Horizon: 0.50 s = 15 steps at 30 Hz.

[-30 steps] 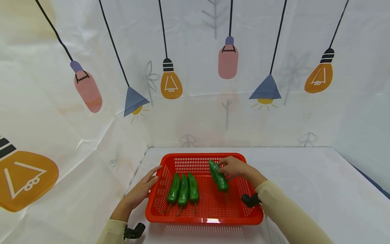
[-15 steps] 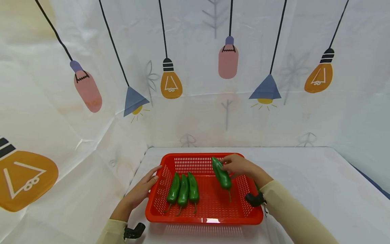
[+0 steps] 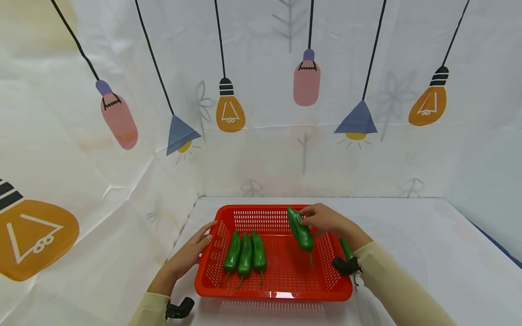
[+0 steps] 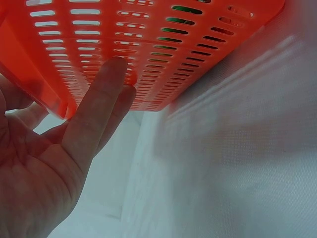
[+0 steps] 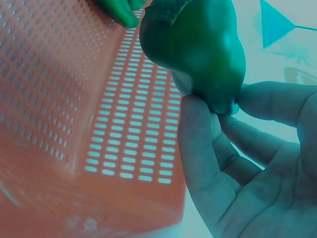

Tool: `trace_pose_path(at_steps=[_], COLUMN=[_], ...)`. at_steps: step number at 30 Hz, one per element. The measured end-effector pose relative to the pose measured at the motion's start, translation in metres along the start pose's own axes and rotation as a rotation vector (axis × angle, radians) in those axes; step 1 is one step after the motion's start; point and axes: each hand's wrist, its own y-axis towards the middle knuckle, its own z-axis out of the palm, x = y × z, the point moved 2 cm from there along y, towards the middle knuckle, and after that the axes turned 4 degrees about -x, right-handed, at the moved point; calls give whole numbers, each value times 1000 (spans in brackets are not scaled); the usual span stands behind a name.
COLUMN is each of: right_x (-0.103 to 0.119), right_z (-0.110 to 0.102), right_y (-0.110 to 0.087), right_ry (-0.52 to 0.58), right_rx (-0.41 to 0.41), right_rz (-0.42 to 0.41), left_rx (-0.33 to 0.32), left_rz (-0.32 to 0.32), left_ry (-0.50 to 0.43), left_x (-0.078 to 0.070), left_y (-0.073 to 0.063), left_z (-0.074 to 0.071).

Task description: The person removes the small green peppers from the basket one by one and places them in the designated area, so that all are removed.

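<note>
Red plastic basket (image 3: 212, 267) on the counter (image 3: 408, 253) holds three green peppers (image 3: 245, 257) in a row; one more lies outside at its right (image 3: 346, 248). My left hand (image 3: 188, 254) rests flat-fingered against the basket's left wall; my right hand (image 3: 326, 220) pinches a fourth pepper (image 3: 301, 232) above the basket's right side.

L hand (image 3: 190, 253) flat, fingers straight; R hand (image 3: 326, 221) pinching, raised.
</note>
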Motion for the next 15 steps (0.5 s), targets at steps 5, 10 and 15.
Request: trace_pose_path(at_steps=[5,10,15], right_x=[-1,-3,-3], right_z=[-3,-8,-15], right_y=[-1,-2,-6], right_ry=[-5,2,-1], right_rx=[-10,-11,-32], right_rz=[0,-2,-5], left_rx=[-8,-9,-2], left_rz=[-4,-6,-2], left_ry=[7,4,6], left_x=[1,1,-1], left_y=[-1,-1,-1], left_z=[0,0,0])
